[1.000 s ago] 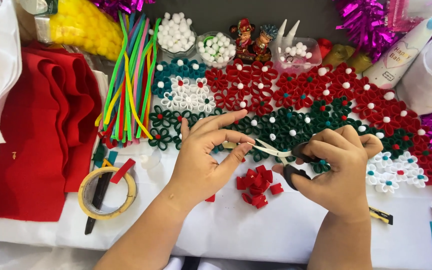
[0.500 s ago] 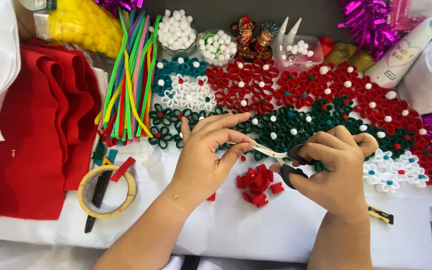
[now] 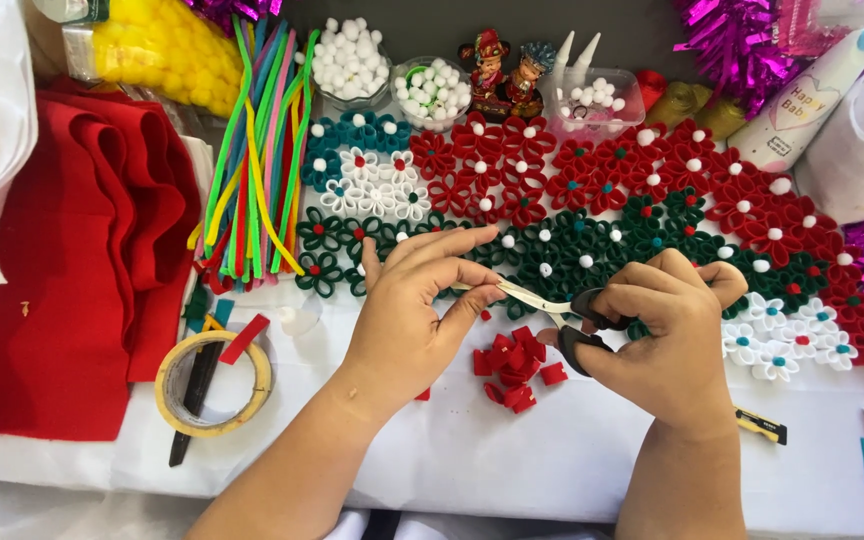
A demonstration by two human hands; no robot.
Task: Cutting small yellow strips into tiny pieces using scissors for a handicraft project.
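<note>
Scissors blades, open a second ago, are now nearly shut, so a snip looks just made. Right hand grips the black handles, fingers curled through the loops. Left hand pinches something small at the blade tips, thumb and forefinger closed; the piece is hidden by the fingers, colour unclear. Red scraps lie near, just below the blades. Felt flowers spread far behind, partly covered by both hands.

One head-worn camera looks steeply down, close over the white table, facing its far edge.
</note>
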